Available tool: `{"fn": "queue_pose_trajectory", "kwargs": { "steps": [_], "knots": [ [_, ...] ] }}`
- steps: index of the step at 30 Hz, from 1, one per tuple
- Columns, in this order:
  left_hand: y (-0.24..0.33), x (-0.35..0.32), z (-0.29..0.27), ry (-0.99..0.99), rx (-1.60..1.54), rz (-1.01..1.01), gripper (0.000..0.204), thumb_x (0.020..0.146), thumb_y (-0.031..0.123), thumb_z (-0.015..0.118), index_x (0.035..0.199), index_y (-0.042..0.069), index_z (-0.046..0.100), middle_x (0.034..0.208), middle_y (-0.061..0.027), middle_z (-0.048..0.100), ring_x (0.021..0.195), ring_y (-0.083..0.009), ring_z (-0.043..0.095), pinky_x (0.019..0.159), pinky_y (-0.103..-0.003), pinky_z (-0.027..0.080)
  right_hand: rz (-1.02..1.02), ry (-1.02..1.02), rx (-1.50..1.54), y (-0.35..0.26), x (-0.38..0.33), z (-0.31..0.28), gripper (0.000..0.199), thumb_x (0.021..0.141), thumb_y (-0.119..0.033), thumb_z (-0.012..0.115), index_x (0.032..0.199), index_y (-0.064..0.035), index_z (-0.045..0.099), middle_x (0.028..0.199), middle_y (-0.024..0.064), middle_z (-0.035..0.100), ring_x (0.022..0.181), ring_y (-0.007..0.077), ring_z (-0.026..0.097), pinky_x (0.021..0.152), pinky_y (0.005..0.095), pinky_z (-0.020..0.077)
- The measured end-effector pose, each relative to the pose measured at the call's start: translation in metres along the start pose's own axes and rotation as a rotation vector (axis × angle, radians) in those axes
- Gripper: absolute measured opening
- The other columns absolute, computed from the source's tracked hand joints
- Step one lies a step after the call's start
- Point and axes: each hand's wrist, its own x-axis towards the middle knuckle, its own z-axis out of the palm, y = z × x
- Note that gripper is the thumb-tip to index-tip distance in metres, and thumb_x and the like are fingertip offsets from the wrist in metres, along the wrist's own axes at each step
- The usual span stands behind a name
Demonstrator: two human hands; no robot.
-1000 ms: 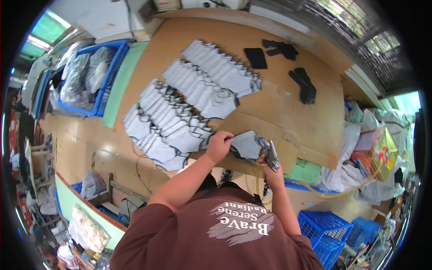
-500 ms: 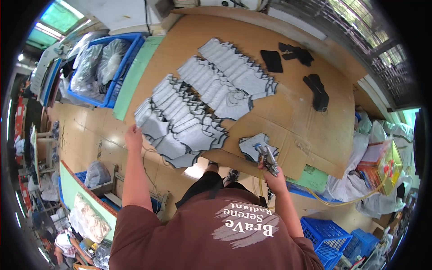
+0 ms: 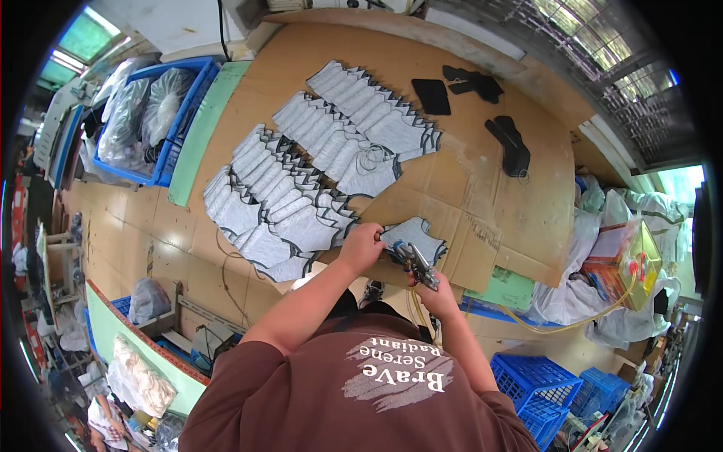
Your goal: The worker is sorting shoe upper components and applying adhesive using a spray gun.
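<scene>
My right hand is wrapped round a metal spray gun with a blue part at its front and a yellow hose at its grip. The gun is over the near edge of a lone grey fabric piece with dark edging. My left hand has its fingers closed at that piece's left corner, seemingly pinching it; the fingertips are small in view. To the left, overlapping rows of similar grey pieces lie fanned out, and a further fanned group lies behind them.
Brown cardboard covers the table. Black flat pieces lie at its far right. A blue crate of plastic bags stands left, and blue crates stand at lower right. The yellow hose trails right beside white bags.
My left hand has moved right, from the left end of the near row to the lone grey piece. The spray gun stays close to that piece. The whole view has shifted slightly.
</scene>
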Motion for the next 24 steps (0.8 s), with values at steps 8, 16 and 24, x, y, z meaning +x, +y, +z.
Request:
{"fn": "queue_pose_trajectory", "kwargs": {
  "steps": [8,16,24],
  "knots": [
    [0.001,0.0,0.003,0.042,-0.009,-0.026,0.021,0.065,0.006,0.066,0.084,0.0,0.058,0.072,-0.0145,0.059,0.071,-0.0309,0.058,0.063,-0.037,0.045,0.029,0.019,0.05,-0.006,0.0,-0.003,0.021,0.07,-0.001,0.047,0.09,0.0,0.055,0.077,0.0032,0.057,0.073,0.0118,0.053,0.071,0.0252,0.0423],
    [0.003,0.002,0.002,0.052,-0.002,-0.022,0.018,0.065,0.007,0.067,0.081,0.0,0.059,0.073,-0.0153,0.06,0.07,-0.0312,0.058,0.063,-0.037,0.046,0.048,0.133,0.076,-0.009,0.001,-0.017,0.02,0.071,0.0,0.048,0.089,-0.0008,0.055,0.076,0.0026,0.057,0.073,0.0117,0.052,0.07,0.0247,0.042],
    [0.004,-0.002,-0.007,0.08,-0.022,-0.068,0.016,0.068,0.007,0.066,0.08,-0.001,0.059,0.072,-0.0145,0.06,0.066,-0.0265,0.059,0.06,-0.033,0.046,0.045,0.188,0.118,-0.014,0.001,-0.016,0.02,0.072,-0.003,0.049,0.091,-0.0029,0.057,0.077,-0.0011,0.056,0.062,0.0062,0.048,0.053,0.0212,0.0385]
  ]
}}
